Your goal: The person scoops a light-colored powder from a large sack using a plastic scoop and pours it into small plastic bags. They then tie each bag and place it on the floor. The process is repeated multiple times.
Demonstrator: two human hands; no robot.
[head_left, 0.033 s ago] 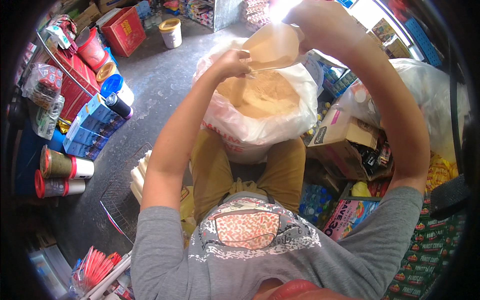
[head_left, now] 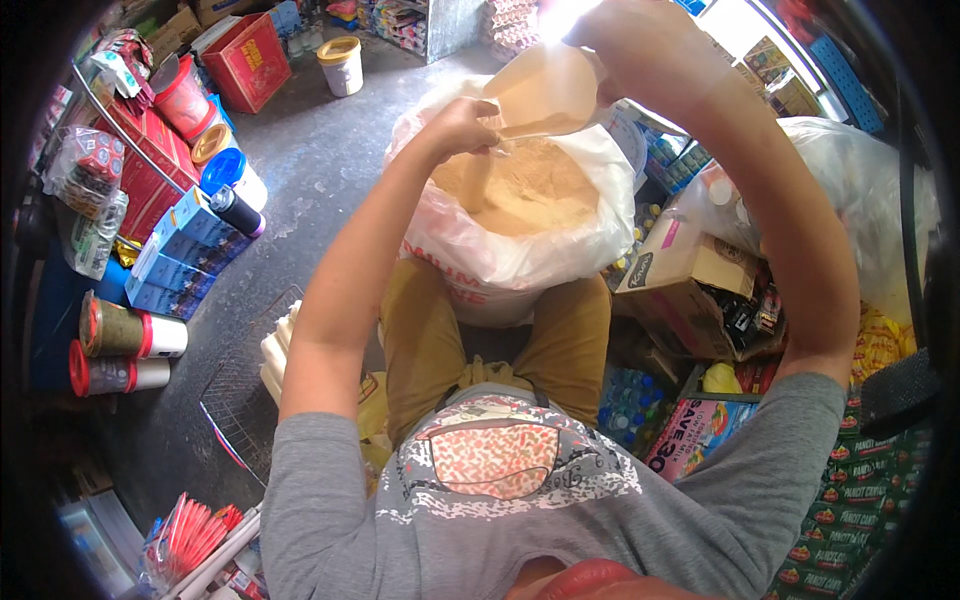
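Note:
A large white plastic sack [head_left: 470, 255] of tan, sugar-like grains [head_left: 540, 195] stands open between my knees. Above its mouth my right hand [head_left: 640, 60] grips a translucent plastic scoop [head_left: 545, 90], tilted with its lip down toward my left hand. Tan grains lie along the scoop's lower edge. My left hand [head_left: 465, 128] is closed, fingers pinched beside that lip, on what looks like the top of a narrow clear plastic bag [head_left: 478, 182]. The bag hangs over the sack with tan contents; its outline is faint against the grains. Glare washes out the scoop's top.
An open cardboard box [head_left: 690, 290] of packets sits right of the sack, near bottled drinks [head_left: 632, 400]. On the left are a wire rack [head_left: 235, 400], blue cartons [head_left: 185, 255], lidded tubs [head_left: 130, 340] and a red box [head_left: 248, 62]. A tan-lidded bucket [head_left: 341, 68] stands farther off.

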